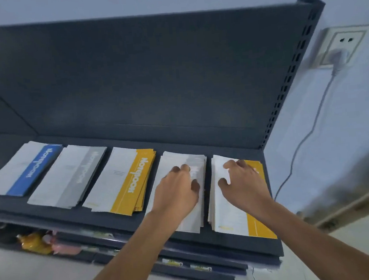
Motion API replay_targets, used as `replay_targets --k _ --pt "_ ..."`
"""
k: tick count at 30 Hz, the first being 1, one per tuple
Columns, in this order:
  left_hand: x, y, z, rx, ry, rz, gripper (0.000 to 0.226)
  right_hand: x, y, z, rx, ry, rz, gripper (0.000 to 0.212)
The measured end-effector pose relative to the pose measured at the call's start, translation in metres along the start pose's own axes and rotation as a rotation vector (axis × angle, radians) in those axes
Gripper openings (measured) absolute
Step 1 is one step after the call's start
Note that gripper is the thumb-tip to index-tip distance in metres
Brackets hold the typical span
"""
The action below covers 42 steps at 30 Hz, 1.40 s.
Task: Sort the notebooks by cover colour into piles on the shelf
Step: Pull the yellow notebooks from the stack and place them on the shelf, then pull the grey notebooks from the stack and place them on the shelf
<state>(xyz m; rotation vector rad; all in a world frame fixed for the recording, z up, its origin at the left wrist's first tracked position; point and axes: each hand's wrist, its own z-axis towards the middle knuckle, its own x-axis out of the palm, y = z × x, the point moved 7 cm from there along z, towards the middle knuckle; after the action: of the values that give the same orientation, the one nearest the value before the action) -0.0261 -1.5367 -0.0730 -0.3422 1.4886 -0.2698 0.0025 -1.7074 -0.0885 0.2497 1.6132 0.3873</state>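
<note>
Along the shelf (119, 220): five piles of notebooks lie side by side in a row, each running from the back panel (152, 76) toward the front edge.
Left end: blue pile (24, 168), its top cover white with a blue band.
Next to it: grey pile (71, 177), its top cover white with a grey band.
Middle: yellow pile (125, 180), fanned a little at its right side (several yellow edges show).
Fourth pile (191, 216): right of the middle, pale with a grey band on top, slightly fanned.
Fifth pile (233, 215): at the right end of the shelf, its top cover white with a yellow band, its near corner reaching the front edge.
Left hand (176, 189): rests palm down on the fourth pile, fingers (184, 168) spread and lying on the cover, thumb out to the right, gripping nothing.
Right hand (242, 179): rests palm down on the fifth pile, fingers (240, 163) spread over the cover, thumb out to the left, gripping nothing.
Right wall: wall socket (344, 45) with a plug (338, 58) in it, and a cable (306, 134) hanging down.
Lower shelf (189, 274): yellow and pink packets (35, 242) under the left part (blurred).
</note>
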Motion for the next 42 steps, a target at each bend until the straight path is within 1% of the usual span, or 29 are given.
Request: replay_targets --k 3,6,9,13,18,22,25,28,32,37,39,42 --pt "-0.028 0.044 -0.003 -0.058 -0.045 -0.001 0.040 0.017 0.054 0.007 -0.127 0.036 0.012 0.035" --pt "-0.055 0.098 -0.013 -0.130 -0.070 0.018 0.037 0.036 0.115 0.006 -0.227 0.093 0.058 0.039" --pt "-0.087 0.156 -0.022 -0.179 -0.118 0.018 0.036 0.053 0.184 0.007 -0.340 0.102 0.075 0.034" --pt "-0.137 0.239 -0.037 -0.241 -0.189 0.010 0.036 0.081 0.284 0.001 -0.442 0.139 0.087 0.037" --pt "-0.190 0.353 -0.075 -0.336 -0.237 0.021 0.037 0.129 0.413 -0.014 -0.562 0.198 0.068 0.036" --pt "-0.229 0.441 -0.115 -0.419 -0.259 0.029 0.034 0.168 0.510 -0.027 -0.662 0.208 0.078 0.031" --pt "-0.254 0.497 -0.148 -0.482 -0.274 0.017 0.031 0.194 0.575 -0.046 -0.736 0.260 0.080 0.035" --pt "-0.277 0.544 -0.175 -0.530 -0.283 0.013 0.030 0.216 0.631 -0.062 -0.824 0.305 0.076 0.037" --pt "-0.309 0.600 -0.204 -0.607 -0.370 0.012 0.019 0.239 0.695 -0.068 -0.929 0.329 0.067 0.036" --pt "-0.330 0.664 -0.221 -0.657 -0.400 0.001 0.018 0.275 0.762 -0.067 -0.967 0.392 0.092 0.032" --pt "-0.340 0.692 -0.215 -0.654 -0.390 -0.006 0.016 0.289 0.788 -0.062 -0.974 0.405 0.112 0.033" --pt "-0.357 0.736 -0.193 -0.645 -0.372 -0.005 0.018 0.308 0.829 -0.044 -0.977 0.405 0.119 0.030"
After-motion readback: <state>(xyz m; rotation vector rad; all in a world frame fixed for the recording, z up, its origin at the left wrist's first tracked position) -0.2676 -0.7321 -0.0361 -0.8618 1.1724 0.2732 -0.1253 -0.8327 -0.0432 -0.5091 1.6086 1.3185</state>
